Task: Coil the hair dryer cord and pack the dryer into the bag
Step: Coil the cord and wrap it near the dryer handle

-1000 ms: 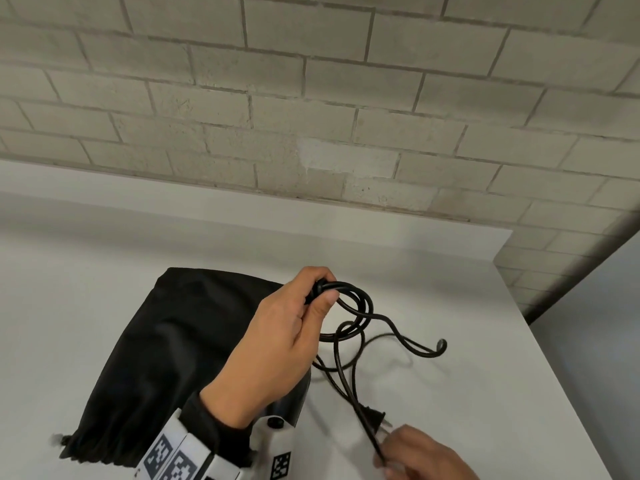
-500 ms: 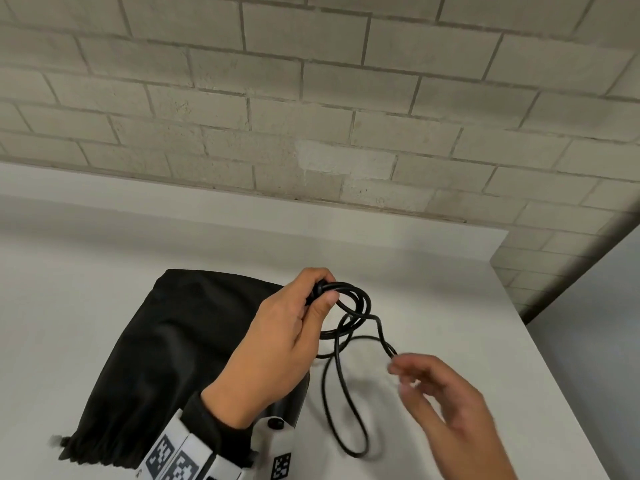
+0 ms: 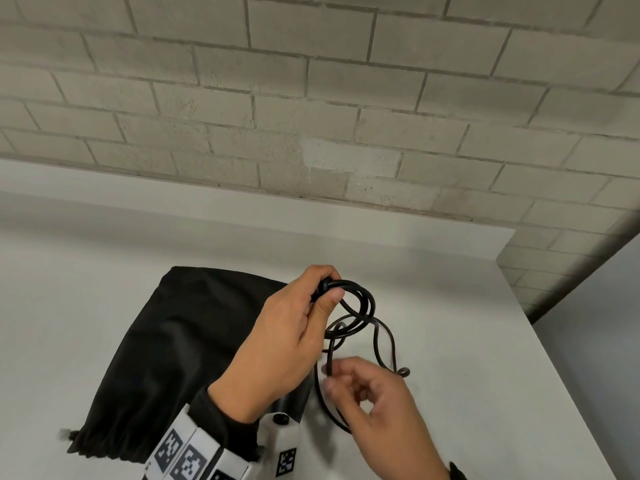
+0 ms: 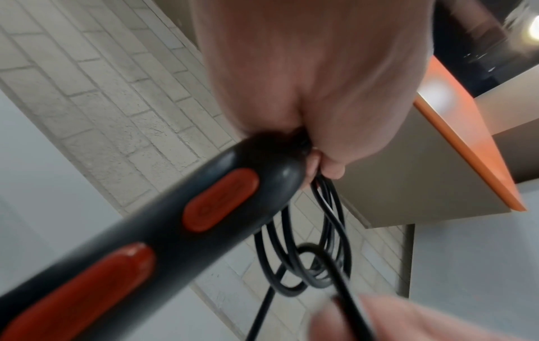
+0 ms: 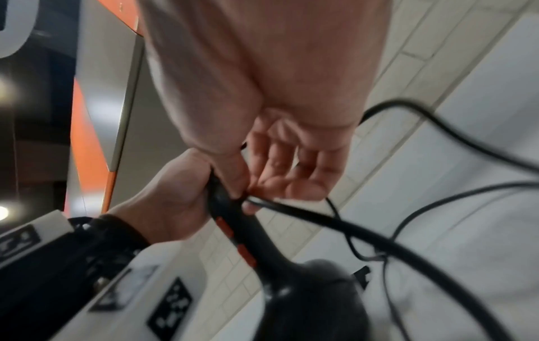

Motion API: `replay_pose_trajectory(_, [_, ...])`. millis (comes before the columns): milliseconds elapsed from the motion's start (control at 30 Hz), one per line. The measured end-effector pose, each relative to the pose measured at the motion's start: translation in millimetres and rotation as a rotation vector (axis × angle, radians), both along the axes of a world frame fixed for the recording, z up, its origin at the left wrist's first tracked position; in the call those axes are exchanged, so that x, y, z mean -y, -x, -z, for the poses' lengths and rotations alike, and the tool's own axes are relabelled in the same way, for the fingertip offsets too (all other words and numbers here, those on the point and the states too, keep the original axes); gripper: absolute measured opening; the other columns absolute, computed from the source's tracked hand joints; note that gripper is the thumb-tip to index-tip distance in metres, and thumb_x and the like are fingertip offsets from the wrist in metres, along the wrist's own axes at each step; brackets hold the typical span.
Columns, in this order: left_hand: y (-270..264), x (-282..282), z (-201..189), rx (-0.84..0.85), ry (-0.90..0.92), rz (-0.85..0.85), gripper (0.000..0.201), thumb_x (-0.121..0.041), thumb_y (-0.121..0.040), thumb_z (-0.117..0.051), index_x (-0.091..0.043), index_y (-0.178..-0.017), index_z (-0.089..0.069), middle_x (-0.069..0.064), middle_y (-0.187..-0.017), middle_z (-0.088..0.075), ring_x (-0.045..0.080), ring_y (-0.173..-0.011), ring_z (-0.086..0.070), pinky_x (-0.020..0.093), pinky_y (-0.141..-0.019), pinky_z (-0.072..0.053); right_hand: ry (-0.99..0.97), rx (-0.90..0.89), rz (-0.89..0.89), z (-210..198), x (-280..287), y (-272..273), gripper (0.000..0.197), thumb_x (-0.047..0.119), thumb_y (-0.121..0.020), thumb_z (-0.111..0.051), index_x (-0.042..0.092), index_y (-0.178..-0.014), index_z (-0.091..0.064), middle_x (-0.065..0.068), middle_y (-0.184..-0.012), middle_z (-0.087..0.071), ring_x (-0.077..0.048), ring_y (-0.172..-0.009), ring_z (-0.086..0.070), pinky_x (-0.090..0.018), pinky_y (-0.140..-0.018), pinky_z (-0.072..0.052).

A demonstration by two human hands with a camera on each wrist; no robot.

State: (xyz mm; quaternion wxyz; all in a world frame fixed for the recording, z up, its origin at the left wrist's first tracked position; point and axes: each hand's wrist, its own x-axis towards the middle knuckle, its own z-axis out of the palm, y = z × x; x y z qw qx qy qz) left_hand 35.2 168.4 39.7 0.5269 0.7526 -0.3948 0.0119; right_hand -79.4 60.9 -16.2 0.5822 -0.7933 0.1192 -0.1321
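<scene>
My left hand (image 3: 287,344) is wrapped around the end of the hair dryer (image 4: 151,230) handle, and my thumb pins the finished loops of the cord (image 3: 360,306) against it so they cannot spring loose while I gather more. The dryer's body hangs below my wrist, handle end up, which leaves the coil out past my fingertips where the other hand can reach it. My right hand (image 3: 377,407) sits just beneath and to the right of that coil, fingers loosely curled with a slack strand running between thumb and fingers; the blur keeps me from telling how firmly I am pinching it. The rest of the cord droops from the coil down past my right hand toward the white table (image 3: 485,341). The black bag (image 3: 180,341) lies flat on the table behind and to the left of my left hand, its gathered mouth nearest me. I judge coiling is partly done.
</scene>
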Motion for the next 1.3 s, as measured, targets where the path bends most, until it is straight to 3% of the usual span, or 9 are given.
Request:
replay_pose_trajectory(233, [-7.9,-2.3,2.8,-0.022,0.029,-0.014,0.02,-0.037,-0.1,-0.045,-0.023,-0.106,-0.058,-0.004,-0.066,-0.05,0.008,-0.055,-0.042,0.014,-0.054,-0.035,0.305,-0.292,-0.26,23.7,43.4,47.9,0.003,0.054,-0.074,-0.068,0.056,-0.075,-0.066,0.023,-0.079,-0.063,0.002,-0.071,-0.06,-0.009,-0.07,-0.042])
replay_pose_trajectory(333, [-11.4,-5.3,2.8,-0.06,0.061,-0.027,0.022,-0.041,-0.098,-0.044,-0.025,-0.105,-0.057,0.006,-0.067,-0.052,0.017,-0.054,-0.042,0.02,-0.052,-0.037,0.446,-0.507,-0.333,24.1,60.8,63.5,0.032,0.048,-0.083,-0.063,0.069,-0.06,-0.055,0.046,-0.094,-0.052,0.016,-0.093,-0.055,-0.004,-0.085,-0.039])
replay_pose_trajectory(500, [-13.0,-6.6,3.1,-0.059,0.063,-0.036,0.022,-0.042,-0.098,-0.044,-0.025,-0.104,-0.057,0.004,-0.068,-0.052,0.018,-0.056,-0.044,0.024,-0.054,-0.039,0.414,-0.784,-0.243,14.0,73.2,73.7,0.064,0.023,-0.098,-0.048,0.056,-0.044,-0.057,0.016,-0.088,-0.047,-0.001,-0.116,-0.049,0.009,-0.072,-0.028])
replay_pose_trajectory(600, [-12.0,-5.8,2.9,-0.051,0.058,-0.032,0.024,-0.042,-0.098,-0.043,-0.024,-0.106,-0.057,0.004,-0.069,-0.053,0.021,-0.061,-0.048,0.026,-0.057,-0.041,0.411,-0.598,-0.227,8.8,76.7,62.5,0.047,0.022,-0.078,-0.063,0.068,-0.088,-0.059,0.016,-0.095,-0.056,0.003,-0.094,-0.049,-0.001,-0.075,-0.036])
replay_pose_trajectory(667, [-10.7,-5.3,2.5,-0.048,0.051,-0.031,0.025,-0.043,-0.098,-0.042,-0.024,-0.106,-0.057,0.004,-0.069,-0.054,0.022,-0.062,-0.049,0.028,-0.057,-0.042,0.317,-0.25,-0.025,3.6,68.9,60.2,0.053,0.022,-0.057,-0.063,0.048,-0.104,-0.065,0.012,-0.097,-0.062,-0.007,-0.084,-0.054,-0.011,-0.073,-0.043])
replay_pose_trajectory(733, [-9.9,-4.7,2.8,-0.042,0.039,-0.026,0.025,-0.043,-0.098,-0.042,-0.024,-0.106,-0.057,0.002,-0.069,-0.053,0.018,-0.06,-0.047,0.023,-0.056,-0.041,0.193,0.028,0.134,-5.2,48.5,44.5,0.048,0.018,-0.063,-0.065,0.031,-0.108,-0.065,0.004,-0.096,-0.064,-0.018,-0.082,-0.055,-0.024,-0.074,-0.048])
replay_pose_trajectory(800, [-9.0,-4.2,3.0,-0.037,0.029,-0.021,0.024,-0.041,-0.099,-0.043,-0.024,-0.106,-0.057,-0.004,-0.068,-0.051,0.01,-0.058,-0.045,0.016,-0.056,-0.038,0.257,0.208,0.297,-13.7,28.3,23.7,0.037,0.021,-0.07,-0.069,0.032,-0.105,-0.062,0.008,-0.1,-0.063,-0.015,-0.089,-0.057,-0.019,-0.075,-0.046])
replay_pose_trajectory(1000, [-6.2,-2.2,2.2,-0.023,0.017,-0.009,0.021,-0.035,-0.101,-0.045,-0.02,-0.109,-0.058,-0.014,-0.067,-0.049,0.005,-0.058,-0.045,0.011,-0.058,-0.035,0.555,0.214,0.3,-11.3,3.3,-19.6,0.027,0.033,-0.086,-0.067,0.026,-0.111,-0.057,0.018,-0.105,-0.056,0.0,-0.1,-0.052,-0.008,-0.081,-0.04])
replay_pose_trajectory(1300, [-6.5,-2.3,4.2,-0.02,0.042,-0.033,0.02,-0.036,-0.101,-0.045,-0.022,-0.108,-0.058,-0.005,-0.069,-0.053,0.01,-0.059,-0.047,0.017,-0.056,-0.038,0.212,0.261,0.414,8.2,7.5,-3.3,0.031,0.006,-0.078,-0.077,0.029,-0.096,-0.066,0.012,-0.092,-0.063,-0.01,-0.082,-0.066,-0.019,-0.055,-0.056])
